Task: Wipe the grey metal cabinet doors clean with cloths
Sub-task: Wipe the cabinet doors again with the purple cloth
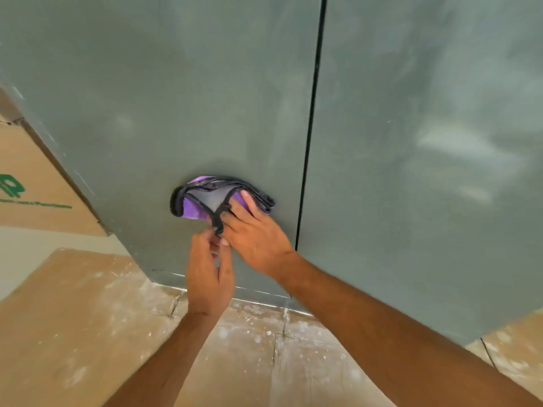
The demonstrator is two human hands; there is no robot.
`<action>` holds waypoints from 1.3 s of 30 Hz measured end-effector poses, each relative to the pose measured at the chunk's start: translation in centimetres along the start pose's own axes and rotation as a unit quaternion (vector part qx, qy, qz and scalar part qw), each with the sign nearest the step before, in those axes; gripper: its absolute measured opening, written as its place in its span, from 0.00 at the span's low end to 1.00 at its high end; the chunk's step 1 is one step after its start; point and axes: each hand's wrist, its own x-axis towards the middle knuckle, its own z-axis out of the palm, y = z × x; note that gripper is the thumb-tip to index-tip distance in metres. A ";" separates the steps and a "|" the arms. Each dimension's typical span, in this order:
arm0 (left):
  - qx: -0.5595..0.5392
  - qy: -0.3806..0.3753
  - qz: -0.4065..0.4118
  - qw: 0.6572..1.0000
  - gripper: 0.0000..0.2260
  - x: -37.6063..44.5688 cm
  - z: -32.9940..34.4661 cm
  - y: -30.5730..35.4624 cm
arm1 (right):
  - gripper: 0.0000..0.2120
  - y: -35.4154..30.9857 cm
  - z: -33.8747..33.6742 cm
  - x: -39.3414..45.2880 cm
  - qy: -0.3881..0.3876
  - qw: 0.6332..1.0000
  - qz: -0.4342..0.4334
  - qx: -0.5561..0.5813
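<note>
Two grey metal cabinet doors fill the view, the left door point(164, 92) and the right door point(426, 142), split by a dark vertical gap. A folded purple and grey cloth with black edging point(202, 201) lies flat against the lower part of the left door. My right hand point(255, 230) presses the cloth to the door with straight fingers. Just below it, my left hand point(210, 274) pinches a black corner of the cloth's edging between thumb and fingers. Pale smears show on the right door.
A cardboard box with green print point(32, 195) stands against the cabinet's left side. The floor point(88, 333) below is covered with brown sheets speckled with white dust, with seams running under the cabinet's bottom edge.
</note>
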 end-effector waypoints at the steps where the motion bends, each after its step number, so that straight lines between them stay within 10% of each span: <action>1: -0.051 0.024 -0.044 0.997 0.15 0.2 -0.4 -0.3 | 0.20 -0.8 0.1 2.0 -0.010 1.000 -0.023 0.008; 10: -0.208 0.035 -0.122 0.970 0.18 7.5 -1.5 -1.1 | 0.15 -1.6 -2.3 6.0 0.137 0.949 0.025 0.281; 17: 0.074 0.172 -0.270 0.945 0.27 20.4 -9.3 -9.4 | 0.14 2.3 -6.9 4.9 0.167 0.959 0.029 0.228; 25: 0.229 0.087 0.129 0.961 0.27 13.9 -4.0 -7.9 | 0.13 4.1 -8.1 4.9 0.166 0.966 0.005 0.197; 31: 0.103 0.271 0.005 0.957 0.28 24.0 -10.1 -2.6 | 0.12 5.2 -9.6 4.1 0.244 0.952 0.055 0.176; 35: 0.214 0.130 0.277 0.928 0.20 18.9 -4.2 0.1 | 0.12 6.2 -11.3 4.7 0.297 0.930 0.109 0.185; 39: 0.256 0.034 0.314 0.913 0.25 12.8 -1.6 -3.3 | 0.13 7.0 -12.6 2.4 0.320 0.918 0.157 0.177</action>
